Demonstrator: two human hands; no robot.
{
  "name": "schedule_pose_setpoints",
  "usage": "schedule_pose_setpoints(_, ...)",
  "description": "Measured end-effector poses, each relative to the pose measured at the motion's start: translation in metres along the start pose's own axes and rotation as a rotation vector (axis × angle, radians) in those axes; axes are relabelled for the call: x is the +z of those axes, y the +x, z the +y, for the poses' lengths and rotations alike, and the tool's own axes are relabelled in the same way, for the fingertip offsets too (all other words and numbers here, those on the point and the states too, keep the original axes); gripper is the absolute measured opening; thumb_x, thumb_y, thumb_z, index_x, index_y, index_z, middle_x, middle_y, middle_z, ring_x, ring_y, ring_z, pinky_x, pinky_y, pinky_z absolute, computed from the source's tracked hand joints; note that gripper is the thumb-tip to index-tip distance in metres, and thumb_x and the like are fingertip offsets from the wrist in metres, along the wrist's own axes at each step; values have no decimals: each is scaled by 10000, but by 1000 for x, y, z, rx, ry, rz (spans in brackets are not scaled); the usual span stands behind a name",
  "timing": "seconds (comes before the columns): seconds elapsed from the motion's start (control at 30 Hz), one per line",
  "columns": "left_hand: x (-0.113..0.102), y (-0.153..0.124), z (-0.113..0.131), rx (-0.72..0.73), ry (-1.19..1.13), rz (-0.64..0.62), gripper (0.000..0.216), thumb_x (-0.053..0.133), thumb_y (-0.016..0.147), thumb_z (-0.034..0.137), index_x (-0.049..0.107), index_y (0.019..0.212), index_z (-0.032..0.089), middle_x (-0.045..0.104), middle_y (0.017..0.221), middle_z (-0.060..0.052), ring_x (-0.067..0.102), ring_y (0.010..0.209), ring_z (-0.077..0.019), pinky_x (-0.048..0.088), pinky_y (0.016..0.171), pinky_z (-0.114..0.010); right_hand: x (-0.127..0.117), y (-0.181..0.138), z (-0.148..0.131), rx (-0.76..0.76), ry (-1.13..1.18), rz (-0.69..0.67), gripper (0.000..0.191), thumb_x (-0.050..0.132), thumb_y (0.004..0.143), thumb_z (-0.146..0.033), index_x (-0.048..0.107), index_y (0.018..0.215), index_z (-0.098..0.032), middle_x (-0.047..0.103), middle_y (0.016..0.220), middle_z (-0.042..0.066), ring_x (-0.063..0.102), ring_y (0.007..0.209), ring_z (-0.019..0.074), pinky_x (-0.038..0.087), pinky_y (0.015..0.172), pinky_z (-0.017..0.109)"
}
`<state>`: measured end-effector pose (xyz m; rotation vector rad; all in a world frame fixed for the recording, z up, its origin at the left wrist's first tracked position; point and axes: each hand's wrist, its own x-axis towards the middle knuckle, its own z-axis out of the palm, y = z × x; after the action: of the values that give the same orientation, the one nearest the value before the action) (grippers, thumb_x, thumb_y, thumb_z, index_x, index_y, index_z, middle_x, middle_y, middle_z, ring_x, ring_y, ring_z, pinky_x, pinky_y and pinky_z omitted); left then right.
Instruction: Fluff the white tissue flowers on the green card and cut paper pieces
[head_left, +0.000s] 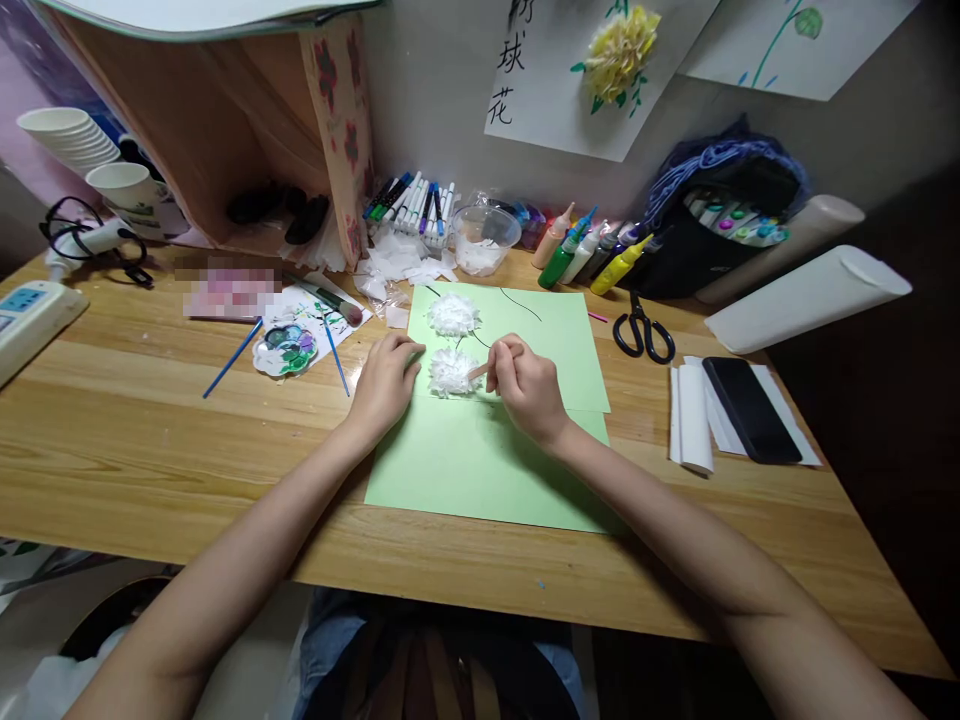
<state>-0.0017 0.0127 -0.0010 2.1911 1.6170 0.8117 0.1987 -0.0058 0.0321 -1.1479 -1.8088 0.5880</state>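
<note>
Two fluffy white paper flowers lie on a light green sheet, the upper flower just above the lower flower. Thin dark curved lines run on the sheet near them. My right hand is closed around a flat wooden stick, whose tip meets the right side of the lower flower. At the sheet's left edge, my left hand rests with fingers apart and bent, close to the lower flower and holding nothing. A second green sheet lies partly under the first.
Left are a paint palette and paintbrushes. Behind are torn white tissue, a plastic bowl, markers and paint bottles. Right are black scissors, a phone and a white roll.
</note>
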Motion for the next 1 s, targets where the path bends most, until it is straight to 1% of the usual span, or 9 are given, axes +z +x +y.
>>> schedule_pose_setpoints(0.07,0,0,0,9,6,-10,242,497,836,153,640,1025,205,573,1078,-83,514,1038,-253,420,916,-393,0,12,-3,55,12,-27,359,307,980,-428,461,739,-211,501,499,-42,541,462,105,370,499,229)
schedule_pose_setpoints(0.2,-1,0,0,15,30,-29,232,484,853,168,653,1011,179,573,1084,-92,511,1037,-253,425,900,-387,-1,29,-6,86,-8,-111,372,355,953,-485,456,717,-217,500,448,-56,513,432,113,367,512,243)
schedule_pose_setpoints(0.27,-2,0,1,11,36,-30,228,481,857,176,653,1007,180,572,1084,-93,510,1037,-255,424,896,-390,-2,32,-5,101,7,-143,365,373,947,-485,468,717,-218,511,447,-57,510,425,114,370,509,247)
schedule_pose_setpoints(0.33,-2,0,2,10,41,-28,225,480,856,176,652,1001,188,569,1078,-93,511,1031,-254,423,890,-389,-4,32,-3,102,58,-144,361,382,947,-475,489,722,-214,519,455,-56,517,426,108,376,499,242)
schedule_pose_setpoints(0.47,-2,0,3,18,85,-28,218,471,863,193,651,988,192,559,1047,-94,510,1001,-250,428,854,-375,-10,25,3,149,224,-58,365,420,936,-466,522,719,-190,517,467,-43,517,427,93,374,454,212)
schedule_pose_setpoints(0.6,-2,0,3,15,118,-35,222,469,867,193,645,1004,184,559,1050,-94,505,996,-246,428,833,-364,-16,21,7,219,360,34,372,440,924,-471,511,698,-183,491,444,-47,456,373,78,332,393,201)
schedule_pose_setpoints(0.77,-2,0,4,13,131,-43,236,454,883,211,645,1014,168,556,1054,-101,506,1007,-243,428,850,-366,-19,14,7,170,386,62,367,449,924,-454,521,689,-181,479,459,-45,457,391,78,328,396,204)
schedule_pose_setpoints(0.9,-4,-2,5,-2,96,-36,232,455,882,205,644,1014,177,568,1048,-91,519,1011,-234,435,856,-352,-20,6,13,146,469,198,343,452,922,-432,513,690,-187,494,474,-39,448,401,79,321,398,199)
schedule_pose_setpoints(1.0,-10,4,0,-76,91,31,206,475,872,203,634,1003,196,595,1021,-72,546,986,-223,447,832,-328,-19,0,27,244,568,263,325,442,918,-423,504,698,-192,510,447,-34,426,393,80,309,392,187)
